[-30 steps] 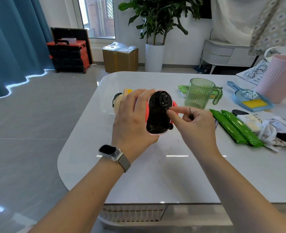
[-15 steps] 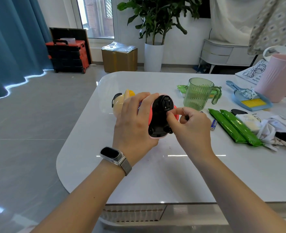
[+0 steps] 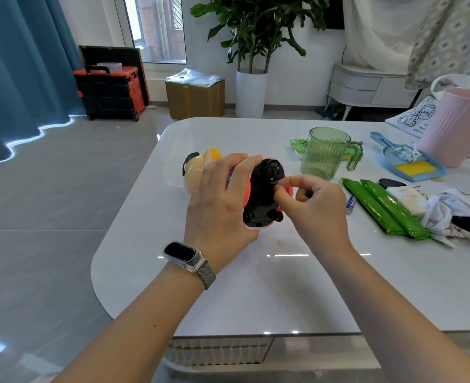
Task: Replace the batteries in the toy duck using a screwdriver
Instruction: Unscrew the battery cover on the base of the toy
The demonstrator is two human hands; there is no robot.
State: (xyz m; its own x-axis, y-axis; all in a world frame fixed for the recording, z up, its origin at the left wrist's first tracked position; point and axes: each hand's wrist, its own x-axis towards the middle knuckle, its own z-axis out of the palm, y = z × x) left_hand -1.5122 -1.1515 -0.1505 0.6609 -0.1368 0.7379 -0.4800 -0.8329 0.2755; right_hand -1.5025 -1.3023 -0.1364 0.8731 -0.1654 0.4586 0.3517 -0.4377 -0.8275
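Note:
The toy duck (image 3: 198, 168) lies tipped above the white table (image 3: 256, 286), its black underside (image 3: 264, 200) turned toward me inside a pink-red body. My left hand (image 3: 222, 205), with a watch on its wrist, wraps around the duck's body. My right hand (image 3: 315, 208) pinches thumb and forefinger against the right side of the black base. A small dark tip of the screwdriver (image 3: 308, 192) pokes out between its curled fingers; the rest of the tool is hidden. A blue battery (image 3: 351, 204) lies on the table just right of that hand.
To the right are a green plastic jug (image 3: 326, 153), two green packets (image 3: 385, 208), a blue dustpan with yellow brush (image 3: 412, 165), a pink bin (image 3: 454, 125) and crumpled cloth (image 3: 460, 217). The table's rounded left edge drops to grey floor.
My right hand has closed in on the black base, from an extended finger to a pinch. The duck has shifted slightly with my left hand.

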